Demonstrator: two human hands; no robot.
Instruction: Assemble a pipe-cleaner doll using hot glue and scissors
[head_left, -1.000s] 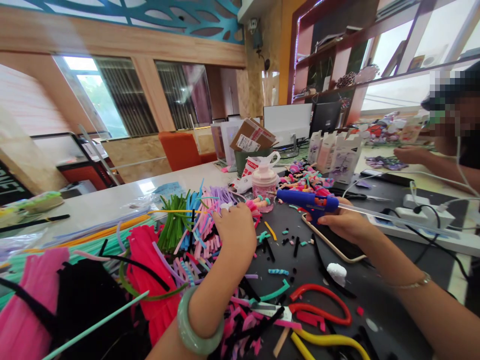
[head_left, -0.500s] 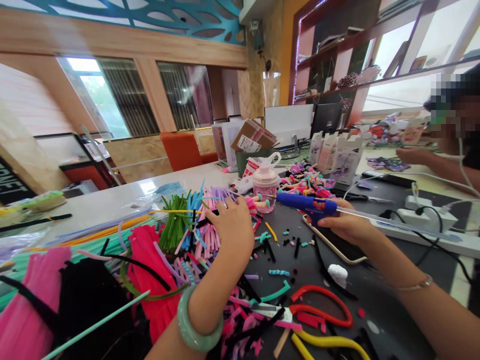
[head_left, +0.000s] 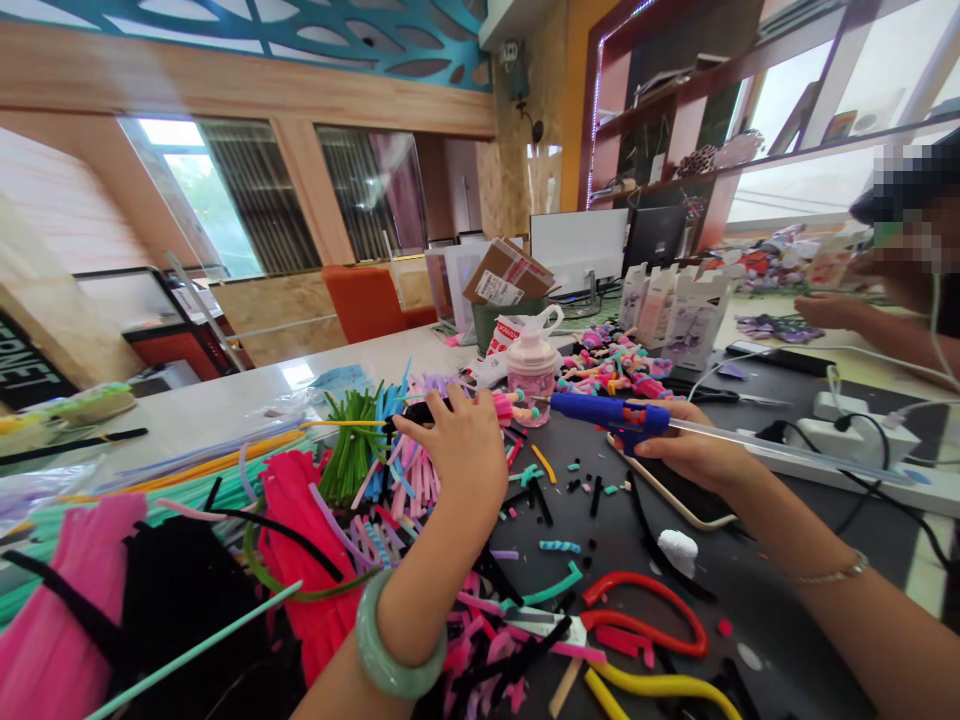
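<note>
My left hand (head_left: pixel 461 440) is closed on a small pipe-cleaner doll (head_left: pixel 516 410). The doll's pink, peach and teal end sticks out to the right of the fingers; black fuzzy material shows on the left, and the middle is hidden. In my right hand (head_left: pixel 701 448) is a blue hot glue gun (head_left: pixel 611 412), a long clear glue stick (head_left: pixel 795 458) running out of its back. Its nozzle points left, close to the doll's teal ends; whether they touch I cannot tell. Behind them stands a pink lidded cup (head_left: pixel 531 368).
Red-handled scissors (head_left: pixel 652 645) and yellow handles (head_left: pixel 660 682) lie in front among pipe-cleaner scraps. Bundled green stems (head_left: pixel 352 440) and hot-pink stems (head_left: pixel 296 520) are at left. Finished-looking dolls (head_left: pixel 615 370), a power strip (head_left: pixel 855 425) and another person's hand (head_left: pixel 821 310) are farther right.
My left hand has turned slightly, bringing the black part of the doll higher. The glue gun has shifted a little left and down in my right hand.
</note>
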